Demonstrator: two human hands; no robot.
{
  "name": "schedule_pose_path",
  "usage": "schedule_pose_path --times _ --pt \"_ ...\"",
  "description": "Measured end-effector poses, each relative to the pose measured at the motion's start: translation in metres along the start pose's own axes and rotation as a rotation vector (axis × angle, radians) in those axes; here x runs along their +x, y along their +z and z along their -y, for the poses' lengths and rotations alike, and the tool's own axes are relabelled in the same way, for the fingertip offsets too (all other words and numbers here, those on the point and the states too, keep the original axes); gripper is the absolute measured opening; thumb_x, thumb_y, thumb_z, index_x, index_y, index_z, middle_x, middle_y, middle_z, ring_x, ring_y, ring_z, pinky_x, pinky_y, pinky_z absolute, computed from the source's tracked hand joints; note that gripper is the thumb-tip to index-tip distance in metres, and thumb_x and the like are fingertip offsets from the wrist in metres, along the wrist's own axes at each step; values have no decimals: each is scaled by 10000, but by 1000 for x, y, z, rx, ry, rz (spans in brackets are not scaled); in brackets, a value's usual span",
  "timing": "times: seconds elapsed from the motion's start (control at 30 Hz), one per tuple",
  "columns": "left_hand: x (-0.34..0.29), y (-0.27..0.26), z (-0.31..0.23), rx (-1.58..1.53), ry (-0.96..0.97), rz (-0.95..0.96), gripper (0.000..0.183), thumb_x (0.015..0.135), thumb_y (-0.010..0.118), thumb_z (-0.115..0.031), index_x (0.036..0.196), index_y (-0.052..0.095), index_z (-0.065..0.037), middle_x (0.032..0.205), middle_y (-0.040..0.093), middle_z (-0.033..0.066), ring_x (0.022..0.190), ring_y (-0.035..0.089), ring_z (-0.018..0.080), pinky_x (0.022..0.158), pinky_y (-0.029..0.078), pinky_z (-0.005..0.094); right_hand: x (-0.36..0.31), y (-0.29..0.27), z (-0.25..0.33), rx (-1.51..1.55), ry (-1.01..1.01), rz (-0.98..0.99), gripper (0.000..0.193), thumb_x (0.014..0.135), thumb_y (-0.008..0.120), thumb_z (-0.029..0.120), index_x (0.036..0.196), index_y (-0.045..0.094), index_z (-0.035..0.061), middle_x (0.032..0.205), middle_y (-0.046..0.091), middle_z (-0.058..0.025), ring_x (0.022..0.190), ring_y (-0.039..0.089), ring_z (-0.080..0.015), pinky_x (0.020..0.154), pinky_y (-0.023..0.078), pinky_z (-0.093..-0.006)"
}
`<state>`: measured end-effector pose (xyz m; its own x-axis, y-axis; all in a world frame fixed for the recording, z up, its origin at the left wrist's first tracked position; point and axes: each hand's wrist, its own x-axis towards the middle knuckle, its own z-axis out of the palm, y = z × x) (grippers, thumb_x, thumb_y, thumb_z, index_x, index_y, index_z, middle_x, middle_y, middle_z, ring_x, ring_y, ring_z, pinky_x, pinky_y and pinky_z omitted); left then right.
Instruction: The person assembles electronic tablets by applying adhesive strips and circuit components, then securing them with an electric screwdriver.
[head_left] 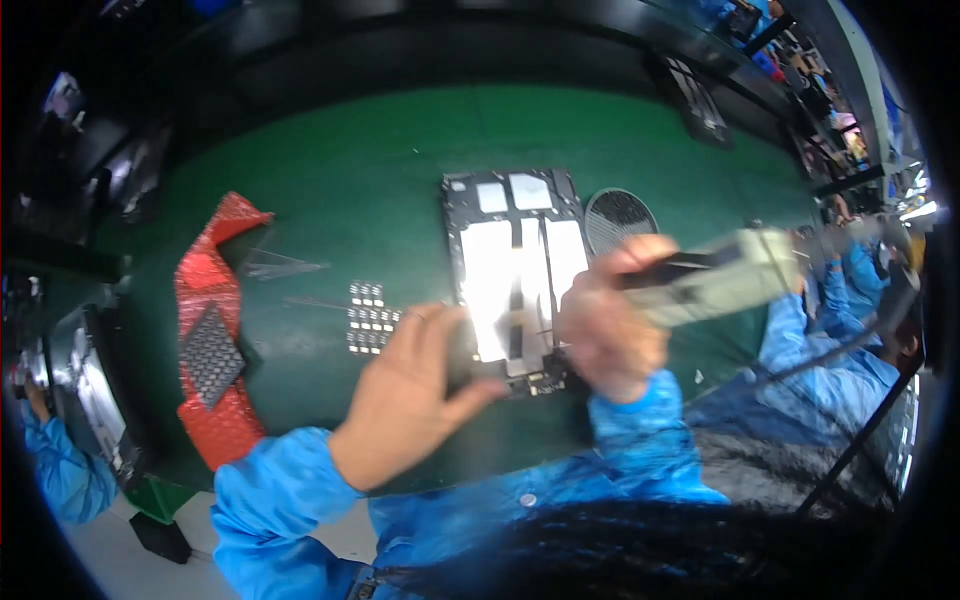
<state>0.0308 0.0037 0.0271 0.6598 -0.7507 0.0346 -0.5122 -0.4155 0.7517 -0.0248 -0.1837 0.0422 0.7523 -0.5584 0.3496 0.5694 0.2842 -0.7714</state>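
An opened tablet (487, 290) with its inner side up lies in front of me, showing bright silvery panels and a dark frame. My left hand (405, 390) rests at its lower left edge, fingers stretched and thumb spread toward the bottom edge. Blurred by motion, my right hand (612, 320) grips a pale, thick-handled power tool (715, 280), which looks like an electric screwdriver. The tool's body points off to the right; its tip is hidden or smeared. Just beyond that hand sits a round dish (620, 218) with small dark bits in it.
Left on the green mat (330, 170) are small pads in rows (370, 320), clear film (285, 266) and red bubble wrap (208, 275) under a dark textured piece (212, 355). A dark device (695, 100) lies far right. Other people in blue sleeves (835, 350) work at both sides.
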Motion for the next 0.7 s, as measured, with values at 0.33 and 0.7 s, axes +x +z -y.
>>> schedule_pose_path --times 0.33,0.7 --pt "-35 32 -18 -212 -91 -130 825 858 735 -242 1511 250 -105 1473 354 222 1284 439 330 1011 408 459 70 -143 54 -143 -114 -216 283 917 580 58 1192 515 66 660 378 35 502 329 -56 451 275 -224" --pt "40 -37 -6 -1373 -296 -121 414 1002 556 -210 1374 479 -47 1313 571 47 1109 583 141 937 510 331 54 -208 29 -240 -30 -333 267 911 593 45 1172 541 15 799 481 14 563 341 -22 475 262 -196"
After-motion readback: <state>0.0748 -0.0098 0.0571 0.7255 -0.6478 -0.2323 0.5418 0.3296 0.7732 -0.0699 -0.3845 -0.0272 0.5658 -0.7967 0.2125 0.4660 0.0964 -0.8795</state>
